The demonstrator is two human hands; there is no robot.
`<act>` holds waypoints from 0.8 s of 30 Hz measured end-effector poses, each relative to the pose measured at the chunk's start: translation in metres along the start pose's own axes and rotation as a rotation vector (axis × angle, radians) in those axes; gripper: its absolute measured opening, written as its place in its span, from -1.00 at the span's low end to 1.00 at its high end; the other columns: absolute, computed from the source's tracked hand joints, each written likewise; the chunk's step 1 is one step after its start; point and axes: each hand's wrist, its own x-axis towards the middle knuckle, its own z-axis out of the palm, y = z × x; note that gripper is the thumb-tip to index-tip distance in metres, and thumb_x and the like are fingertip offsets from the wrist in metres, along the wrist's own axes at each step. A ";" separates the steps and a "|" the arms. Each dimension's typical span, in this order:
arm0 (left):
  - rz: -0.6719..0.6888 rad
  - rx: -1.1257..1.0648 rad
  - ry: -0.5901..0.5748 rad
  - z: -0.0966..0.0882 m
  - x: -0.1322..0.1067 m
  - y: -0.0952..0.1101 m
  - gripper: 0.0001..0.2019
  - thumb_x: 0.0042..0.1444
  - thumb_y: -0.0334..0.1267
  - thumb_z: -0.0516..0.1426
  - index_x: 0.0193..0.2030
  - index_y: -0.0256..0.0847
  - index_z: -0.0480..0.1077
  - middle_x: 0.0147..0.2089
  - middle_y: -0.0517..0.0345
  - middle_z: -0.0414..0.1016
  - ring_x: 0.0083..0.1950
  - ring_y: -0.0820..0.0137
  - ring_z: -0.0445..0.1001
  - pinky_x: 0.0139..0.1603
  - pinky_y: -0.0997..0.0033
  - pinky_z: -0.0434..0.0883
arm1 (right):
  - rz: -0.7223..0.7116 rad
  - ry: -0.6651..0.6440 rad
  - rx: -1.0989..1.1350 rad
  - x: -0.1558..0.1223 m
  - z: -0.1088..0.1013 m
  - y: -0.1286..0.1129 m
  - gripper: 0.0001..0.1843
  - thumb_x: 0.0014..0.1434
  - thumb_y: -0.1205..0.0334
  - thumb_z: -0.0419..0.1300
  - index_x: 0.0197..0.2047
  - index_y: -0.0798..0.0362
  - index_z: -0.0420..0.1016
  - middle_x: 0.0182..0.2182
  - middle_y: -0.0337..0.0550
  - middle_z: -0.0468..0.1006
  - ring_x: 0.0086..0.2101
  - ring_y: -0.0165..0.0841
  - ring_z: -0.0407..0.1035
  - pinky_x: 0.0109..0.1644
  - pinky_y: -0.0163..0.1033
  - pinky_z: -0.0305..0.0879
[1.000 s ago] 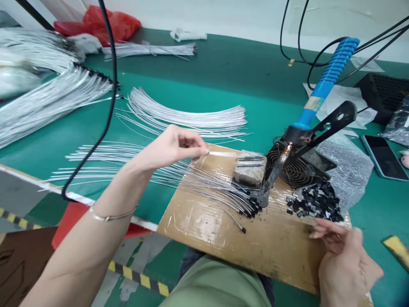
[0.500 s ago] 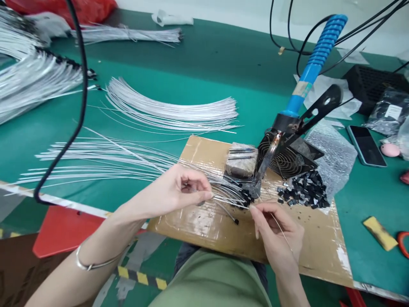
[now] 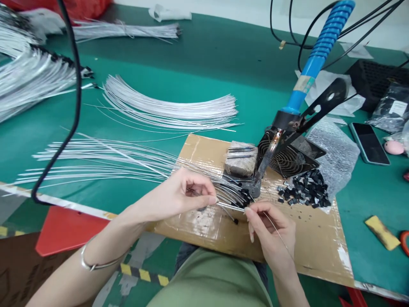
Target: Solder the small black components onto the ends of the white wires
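My left hand (image 3: 182, 194) is pinched on a thin white wire (image 3: 228, 206) over the near part of a taped cardboard board (image 3: 306, 251). My right hand (image 3: 270, 232) is also pinched, its fingertips meeting the wire's end, and a fine strand of wire runs back across its palm. Just beyond lies a fan of white wires with black tips (image 3: 128, 164). A blue-handled soldering iron (image 3: 306, 70) stands in its holder over a small fan (image 3: 287, 160), beside a pile of small black parts (image 3: 305, 194).
More white wire bundles (image 3: 169, 113) lie on the green table (image 3: 204, 64), with larger ones at far left. A black cable (image 3: 75, 102) hangs in front. A phone (image 3: 369, 143), a bubble-wrap sheet (image 3: 335, 155) and a yellow sponge (image 3: 381, 232) sit at right.
My left hand came down from above the wires to the board's near edge. My right hand moved left from the board's right corner to meet it at the wire.
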 end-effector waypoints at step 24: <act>-0.022 -0.129 0.081 0.063 0.010 0.013 -0.73 0.24 -0.11 0.22 -0.34 -0.27 0.58 -0.46 0.11 0.51 -0.44 0.40 0.30 -0.44 0.44 0.22 | -0.039 0.117 -0.140 -0.007 -0.002 -0.010 -0.70 0.46 0.11 0.27 -0.31 0.00 0.65 -0.48 -0.26 0.52 -0.52 -0.42 0.36 -0.43 -0.31 0.29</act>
